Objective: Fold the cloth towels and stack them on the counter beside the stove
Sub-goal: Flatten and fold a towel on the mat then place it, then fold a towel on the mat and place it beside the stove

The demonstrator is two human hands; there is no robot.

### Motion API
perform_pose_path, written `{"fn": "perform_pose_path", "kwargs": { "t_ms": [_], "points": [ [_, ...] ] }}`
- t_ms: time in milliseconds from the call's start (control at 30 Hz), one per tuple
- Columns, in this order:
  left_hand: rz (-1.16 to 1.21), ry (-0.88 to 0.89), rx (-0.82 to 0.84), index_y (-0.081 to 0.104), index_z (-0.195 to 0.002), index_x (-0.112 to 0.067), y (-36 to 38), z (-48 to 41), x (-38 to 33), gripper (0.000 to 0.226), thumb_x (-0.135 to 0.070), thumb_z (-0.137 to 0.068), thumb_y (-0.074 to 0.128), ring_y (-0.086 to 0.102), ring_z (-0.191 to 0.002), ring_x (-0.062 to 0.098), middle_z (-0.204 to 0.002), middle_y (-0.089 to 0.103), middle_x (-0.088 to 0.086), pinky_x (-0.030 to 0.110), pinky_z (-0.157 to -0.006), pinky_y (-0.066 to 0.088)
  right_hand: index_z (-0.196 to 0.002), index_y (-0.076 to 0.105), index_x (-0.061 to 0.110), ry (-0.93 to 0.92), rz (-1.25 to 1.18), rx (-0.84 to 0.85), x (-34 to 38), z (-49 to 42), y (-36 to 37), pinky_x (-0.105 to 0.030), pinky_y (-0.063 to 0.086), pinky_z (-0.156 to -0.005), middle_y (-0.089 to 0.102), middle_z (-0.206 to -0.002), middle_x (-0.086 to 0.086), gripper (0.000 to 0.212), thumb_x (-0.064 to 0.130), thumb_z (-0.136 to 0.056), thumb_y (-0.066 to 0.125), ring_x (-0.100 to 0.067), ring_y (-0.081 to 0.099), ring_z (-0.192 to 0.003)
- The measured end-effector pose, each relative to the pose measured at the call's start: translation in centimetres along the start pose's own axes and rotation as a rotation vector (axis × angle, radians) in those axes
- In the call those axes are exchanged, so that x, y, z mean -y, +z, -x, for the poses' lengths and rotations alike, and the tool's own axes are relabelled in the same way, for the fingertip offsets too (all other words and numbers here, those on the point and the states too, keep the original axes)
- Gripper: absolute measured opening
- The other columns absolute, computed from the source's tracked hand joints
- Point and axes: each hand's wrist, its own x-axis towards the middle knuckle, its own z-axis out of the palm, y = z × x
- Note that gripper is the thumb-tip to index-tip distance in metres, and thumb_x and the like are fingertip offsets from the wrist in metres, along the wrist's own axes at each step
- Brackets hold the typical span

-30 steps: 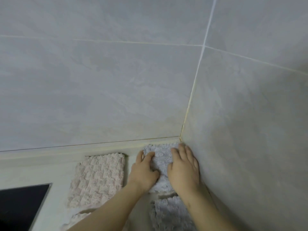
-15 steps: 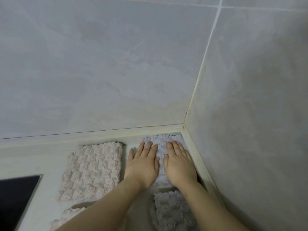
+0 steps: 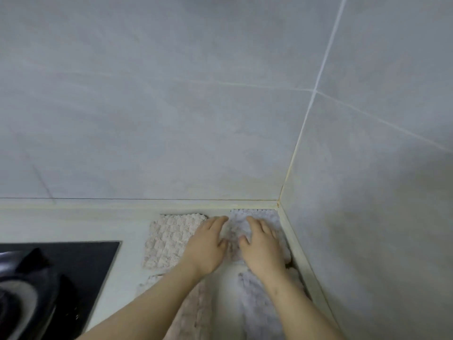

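Lower centre of frame, at the back right corner of the counter (image 3: pixel 73 224): a folded grey towel (image 3: pixel 268 215) lies tight in the corner where the back wall (image 3: pixel 171 119) & side wall (image 3: pixel 367 217) meet. The right hand (image 3: pixel 263 249) lies flat on it, palm down, fingers straight & a bit spread, thumb out to the left. It's pressing, not gripping.

The left hand (image 3: pixel 208 244) is just left of it, also flat, w/ fingers straight & close together, holding nothing. It covers the right edge of a folded pink towel (image 3: pixel 171 238). Its fingertips reach the bare strip btw the 2 towels, and its thumb tip is at the grey towel's left edge. The thumbs are nearly touching.

The pink towel sits just left of the grey one, near the back wall, w/ a narrow gap btw them.

Toward the btm edge, under the forearms, are 2 more cloths: a second pink cloth (image 3: pixel 196 312) on the left & a second grey cloth (image 3: pixel 255 307) on the right. Both are blurred, so can't tell if they're folded.

A black stove (image 3: pixel 93 261) is at lower left, apart from the towels, w/ a dark blurred object (image 3: pixel 24 290) on it.
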Motion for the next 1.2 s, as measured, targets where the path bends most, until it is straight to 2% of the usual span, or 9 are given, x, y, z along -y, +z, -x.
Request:
{"fn": "perform_pose_path", "kwargs": {
  "t_ms": [200, 300, 467, 533, 600, 667, 833, 1000, 1200],
  "points": [
    [0.060, -0.117, -0.268, 0.040, -0.138, -0.022, -8.9, 10.6, 2.6, 0.042, -0.020, -0.097, 0.043, 0.041, -0.130, 0.010, -0.142, 0.045, -0.006, 0.021, -0.104, 0.031, -0.132, 0.047, 0.023, -0.181, -0.243, 0.054, 10.3, 6.3, 0.9, -0.030, 0.035, -0.104, 0.047, -0.138, 0.002, 0.040, 0.023, -0.092, 0.046, -0.020, 0.044, -0.126],
    [0.105, -0.251, -0.408, 0.044, -0.136, -0.024, -13.3, 17.1, 5.9, 0.040, -0.019, -0.096, 0.043, 0.048, -0.122, 0.009, -0.135, 0.051, -0.006, 0.018, -0.092, 0.036, -0.124, 0.052, 0.022, -0.303, -0.318, 0.147, 16.7, 9.8, 3.4, -0.030, 0.038, -0.101, 0.052, -0.131, 0.003, 0.032, 0.025, -0.093, 0.047, -0.017, 0.048, -0.120],
    [0.143, -0.501, -0.628, 0.050, -0.130, -0.028, -19.7, 29.7, 12.3, 0.037, -0.019, -0.094, 0.046, 0.054, -0.113, 0.009, -0.125, 0.058, -0.007, 0.021, -0.092, 0.041, -0.121, 0.057, 0.023, -0.532, -0.379, 0.321, 28.2, 17.3, 8.9, -0.028, 0.042, -0.097, 0.056, -0.123, 0.006, 0.029, 0.026, -0.093, 0.049, -0.014, 0.054, -0.112],
    [0.149, -0.590, -0.710, 0.053, -0.124, -0.031, -21.8, 35.7, 14.9, 0.032, -0.022, -0.094, 0.047, 0.055, -0.104, 0.005, -0.119, 0.060, -0.009, 0.018, -0.085, 0.041, -0.120, 0.056, 0.025, -0.625, -0.376, 0.412, 32.8, 21.5, 11.3, -0.025, 0.042, -0.093, 0.056, -0.118, 0.008, 0.028, 0.028, -0.093, 0.049, -0.011, 0.053, -0.107],
    [0.153, -0.686, -0.796, 0.055, -0.119, -0.033, -23.7, 42.1, 17.4, 0.028, -0.023, -0.094, 0.046, 0.057, -0.097, 0.003, -0.109, 0.062, -0.014, 0.016, -0.078, 0.041, -0.119, 0.056, 0.025, -0.698, -0.383, 0.503, 37.2, 26.2, 13.9, -0.027, 0.042, -0.096, 0.055, -0.118, 0.008, 0.026, 0.028, -0.093, 0.050, -0.012, 0.052, -0.109],
    [0.153, -0.762, -0.872, 0.055, -0.117, -0.033, -25.4, 48.3, 19.8, 0.027, -0.022, -0.094, 0.046, 0.058, -0.097, 0.005, -0.101, 0.062, -0.017, 0.018, -0.079, 0.044, -0.116, 0.057, 0.026, -0.743, -0.396, 0.590, 41.4, 31.1, 16.5, -0.032, 0.044, -0.096, 0.056, -0.118, 0.007, 0.025, 0.027, -0.092, 0.050, -0.015, 0.053, -0.110],
    [0.151, -0.909, -0.977, 0.054, -0.120, -0.032, -29.4, 63.8, 25.2, 0.028, -0.024, -0.095, 0.043, 0.057, -0.092, 0.006, -0.111, 0.062, -0.012, 0.019, -0.076, 0.044, -0.119, 0.056, 0.023, -0.862, -0.402, 0.780, 51.1, 43.5, 22.9, -0.022, 0.038, -0.094, 0.054, -0.125, 0.007, 0.027, 0.024, -0.093, 0.048, -0.011, 0.048, -0.116],
    [0.131, -1.025, -1.015, 0.054, -0.123, -0.028, -32.8, 75.7, 30.3, 0.030, -0.024, -0.095, 0.044, 0.054, -0.094, 0.006, -0.116, 0.062, -0.009, 0.022, -0.080, 0.044, -0.120, 0.057, 0.019, -0.905, -0.400, 0.865, 59.1, 53.4, 27.6, -0.023, 0.040, -0.089, 0.057, -0.124, 0.002, 0.028, 0.020, -0.093, 0.048, -0.013, 0.051, -0.113],
    [0.220, -1.086, -1.052, 0.053, -0.122, -0.029, -36.1, 83.4, 35.9, 0.029, -0.023, -0.095, 0.042, 0.057, -0.084, 0.005, -0.105, 0.060, -0.011, 0.012, -0.064, 0.043, -0.120, 0.056, 0.018, -0.916, -0.382, 0.913, 65.9, 58.9, 32.3, -0.018, 0.034, -0.082, 0.057, -0.123, 0.002, 0.027, 0.020, -0.094, 0.050, -0.006, 0.047, -0.101]
  ]
}}
